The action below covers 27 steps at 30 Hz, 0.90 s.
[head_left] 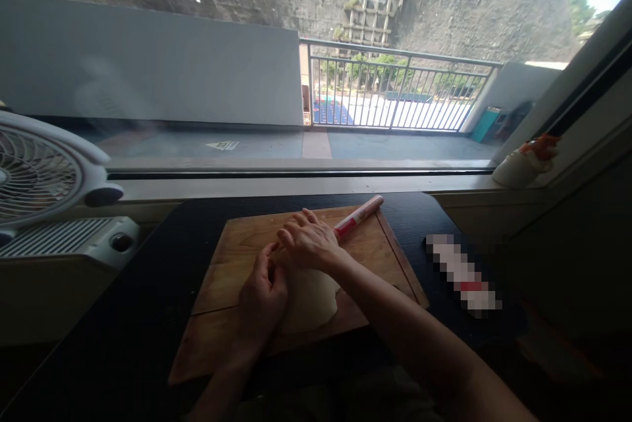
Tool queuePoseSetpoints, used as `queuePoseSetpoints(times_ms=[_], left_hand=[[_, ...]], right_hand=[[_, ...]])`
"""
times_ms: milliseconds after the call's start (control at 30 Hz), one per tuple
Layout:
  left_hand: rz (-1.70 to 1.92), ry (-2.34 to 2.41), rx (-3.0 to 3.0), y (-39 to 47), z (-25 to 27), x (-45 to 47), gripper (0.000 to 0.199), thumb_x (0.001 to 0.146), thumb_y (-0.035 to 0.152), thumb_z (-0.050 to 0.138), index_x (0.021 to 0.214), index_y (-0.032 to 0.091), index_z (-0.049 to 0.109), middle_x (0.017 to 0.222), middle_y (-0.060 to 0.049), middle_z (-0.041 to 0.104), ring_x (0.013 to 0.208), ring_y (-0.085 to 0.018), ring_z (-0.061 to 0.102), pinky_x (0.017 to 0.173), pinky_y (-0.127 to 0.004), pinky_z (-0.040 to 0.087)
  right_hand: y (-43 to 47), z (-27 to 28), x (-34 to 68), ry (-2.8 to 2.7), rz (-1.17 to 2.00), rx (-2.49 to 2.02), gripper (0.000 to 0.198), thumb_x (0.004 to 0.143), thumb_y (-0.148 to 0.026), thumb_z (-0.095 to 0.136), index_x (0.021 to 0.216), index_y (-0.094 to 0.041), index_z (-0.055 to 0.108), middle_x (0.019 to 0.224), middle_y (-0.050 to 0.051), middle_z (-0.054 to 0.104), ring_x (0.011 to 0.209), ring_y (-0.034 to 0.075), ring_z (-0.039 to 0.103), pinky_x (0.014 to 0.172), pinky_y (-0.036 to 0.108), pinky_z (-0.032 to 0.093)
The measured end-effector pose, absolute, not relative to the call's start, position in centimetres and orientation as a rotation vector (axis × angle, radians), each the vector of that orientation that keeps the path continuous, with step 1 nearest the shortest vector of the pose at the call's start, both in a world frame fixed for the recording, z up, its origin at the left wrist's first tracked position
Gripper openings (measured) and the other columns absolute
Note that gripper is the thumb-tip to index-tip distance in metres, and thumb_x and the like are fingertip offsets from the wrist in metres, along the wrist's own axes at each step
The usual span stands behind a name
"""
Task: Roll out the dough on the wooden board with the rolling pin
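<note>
A pale sheet of dough (311,300) lies on a wooden cutting board (212,284), its near edge rounded. My left hand (261,287) is curled at the dough's left side, with thumb and fingers bent toward its far edge. Across the far part of the dough reaches my right hand (309,237), its fingers bent over the edge and pointing left, close to the left fingertips. Both hands cover that far edge, so its shape is hidden. Just beyond the right hand, a slim cylinder with a red and white label (359,216) lies slantwise on the board.
The board rests on a dark table (148,290). A pixelated object (464,274) lies at the table's right. To the left is a white fan (44,168) above a slatted grey unit (74,237). A figurine (526,162) stands on the windowsill (306,186) at right.
</note>
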<state>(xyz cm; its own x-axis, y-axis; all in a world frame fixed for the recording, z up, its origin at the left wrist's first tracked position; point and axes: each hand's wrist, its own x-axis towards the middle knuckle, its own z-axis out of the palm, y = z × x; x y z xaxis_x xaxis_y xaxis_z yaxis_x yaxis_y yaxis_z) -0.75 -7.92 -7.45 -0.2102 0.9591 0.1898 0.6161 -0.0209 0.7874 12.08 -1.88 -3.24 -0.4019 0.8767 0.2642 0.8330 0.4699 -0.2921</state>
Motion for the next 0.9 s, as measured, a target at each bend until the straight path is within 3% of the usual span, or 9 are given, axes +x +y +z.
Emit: queuePoseSetpoints(times_ms=[233, 433, 700, 800, 900], left_hand=[[1.156, 1.820, 1.654, -7.6, -8.0, -0.7, 0.039, 0.086, 0.035, 0.043, 0.124, 0.028, 0.044, 0.112, -0.004, 0.062, 0.105, -0.020, 0.057, 0.086, -0.032, 0.045], [1.123, 1.856, 1.626, -8.0, -7.3, -0.7, 0.041, 0.085, 0.037, 0.043, 0.125, 0.027, 0.045, 0.095, -0.002, 0.067, 0.083, -0.020, 0.064, 0.071, -0.032, 0.050], [1.128, 1.841, 1.662, -7.6, -7.5, -0.4, 0.039, 0.085, 0.035, 0.041, 0.123, 0.027, 0.045, 0.118, -0.003, 0.060, 0.105, -0.019, 0.058, 0.087, -0.031, 0.045], [1.031, 1.854, 1.634, -7.5, -6.8, -1.1, 0.045, 0.083, 0.038, 0.044, 0.126, 0.027, 0.043, 0.115, -0.005, 0.062, 0.104, -0.020, 0.059, 0.085, -0.031, 0.046], [0.839, 1.929, 1.579, -8.3, -5.8, -2.7, 0.056, 0.077, 0.046, 0.051, 0.128, 0.024, 0.043, 0.104, -0.007, 0.067, 0.097, -0.024, 0.062, 0.079, -0.033, 0.047]], right_hand=[[-6.1, -4.2, 15.1, -2.343, 0.112, -1.410, 0.035, 0.094, -0.041, 0.029, 0.114, -0.029, 0.055, 0.133, 0.000, 0.045, 0.132, 0.022, 0.020, 0.107, 0.042, 0.017], [-2.0, -3.6, 11.5, -2.288, 0.171, -1.495, 0.041, 0.094, -0.046, 0.025, 0.110, -0.027, 0.057, 0.130, 0.002, 0.047, 0.132, 0.023, 0.022, 0.102, 0.043, 0.026], [-5.9, -5.1, 13.8, -2.219, 0.065, -1.420, 0.038, 0.094, -0.041, 0.029, 0.124, -0.028, 0.049, 0.134, 0.002, 0.043, 0.132, 0.023, 0.021, 0.106, 0.041, 0.018], [-2.2, -4.6, 11.9, -2.172, 0.086, -1.436, 0.037, 0.094, -0.040, 0.029, 0.116, -0.025, 0.054, 0.126, 0.005, 0.050, 0.127, 0.023, 0.029, 0.101, 0.039, 0.025], [0.6, -4.1, 11.4, -2.213, 0.178, -1.422, 0.040, 0.095, -0.039, 0.024, 0.099, -0.023, 0.060, 0.106, 0.005, 0.060, 0.105, 0.018, 0.050, 0.084, 0.029, 0.038]])
